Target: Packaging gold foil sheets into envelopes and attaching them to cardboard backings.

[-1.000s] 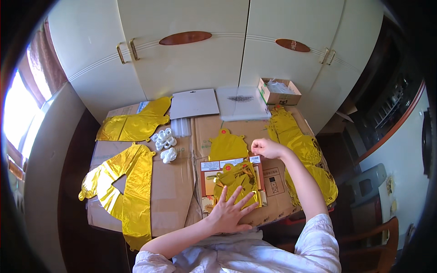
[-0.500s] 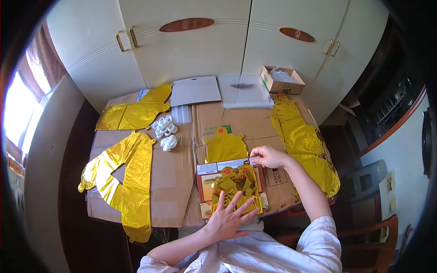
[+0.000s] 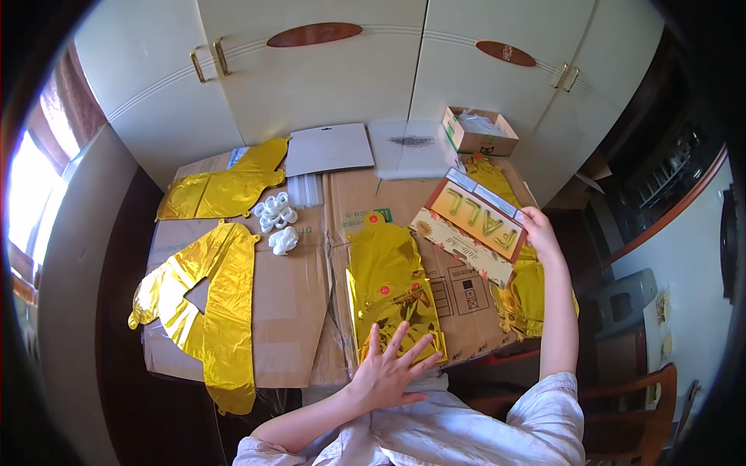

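My left hand [image 3: 388, 374], its fingers spread, rests on the lower end of a gold foil balloon [image 3: 382, 256] lying flat in the middle of the cardboard. Red round stickers dot that foil. Off to the right, my right hand [image 3: 538, 231] grips the edge of a printed card [image 3: 466, 229]. The card is tilted, with gold lettering and leaf patterns on an orange and cream ground. It hangs over the cardboard and partly covers another gold foil balloon [image 3: 536, 291] at the right.
Two more flat gold foil balloons [image 3: 230, 311] lie at the left, beside white ribbon coils [image 3: 275, 213]. At the back are a grey board [image 3: 330, 149], a clear plastic sheet [image 3: 408, 159] and a small open box [image 3: 482, 140]. Cabinets [image 3: 326, 85] stand behind the cardboard-covered table [image 3: 291, 326].
My right hand has drawn the card out from under my left hand and the gold foil, moving it up and right. My left hand has stayed in place on the foil.
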A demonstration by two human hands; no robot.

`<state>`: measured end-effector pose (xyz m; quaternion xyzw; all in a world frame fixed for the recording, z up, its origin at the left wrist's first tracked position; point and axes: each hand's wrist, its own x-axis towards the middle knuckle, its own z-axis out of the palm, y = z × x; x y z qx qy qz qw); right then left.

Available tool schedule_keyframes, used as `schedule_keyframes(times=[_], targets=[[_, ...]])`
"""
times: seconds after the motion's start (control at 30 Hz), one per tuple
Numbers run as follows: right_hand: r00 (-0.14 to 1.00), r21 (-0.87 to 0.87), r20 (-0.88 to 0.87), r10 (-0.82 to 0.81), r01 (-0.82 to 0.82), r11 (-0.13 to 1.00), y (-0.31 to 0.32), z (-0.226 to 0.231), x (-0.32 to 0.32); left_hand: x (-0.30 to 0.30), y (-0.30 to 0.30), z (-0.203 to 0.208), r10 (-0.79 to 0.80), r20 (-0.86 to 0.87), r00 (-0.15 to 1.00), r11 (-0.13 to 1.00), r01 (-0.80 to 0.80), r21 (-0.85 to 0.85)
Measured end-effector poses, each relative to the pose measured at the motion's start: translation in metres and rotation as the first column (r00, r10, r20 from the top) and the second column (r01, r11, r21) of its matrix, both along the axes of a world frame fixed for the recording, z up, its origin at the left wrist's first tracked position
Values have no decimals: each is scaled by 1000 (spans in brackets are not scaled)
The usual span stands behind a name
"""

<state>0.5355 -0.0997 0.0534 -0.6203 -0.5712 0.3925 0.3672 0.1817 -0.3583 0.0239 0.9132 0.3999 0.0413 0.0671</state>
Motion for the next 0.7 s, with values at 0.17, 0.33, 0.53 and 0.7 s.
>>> schedule_keyframes(times=[0.17,0.33,0.53,0.7], targets=[[925,152,355,-133,84,985,-11,-40,44,3,3,3,-9,-16,1000,1000,9,-20],[676,493,665,-316,-80,866,-48,-27,-14,3,2,3,19,-4,1000,999,-20,-50],[769,275,510,384,-569,775,-106,-9,-99,6,2,6,24,-57,998,999,-25,-28],[773,-86,262,578,-578,812,-119,-2,-138,9,4,9,18,-80,997,1000,-19,-13]])
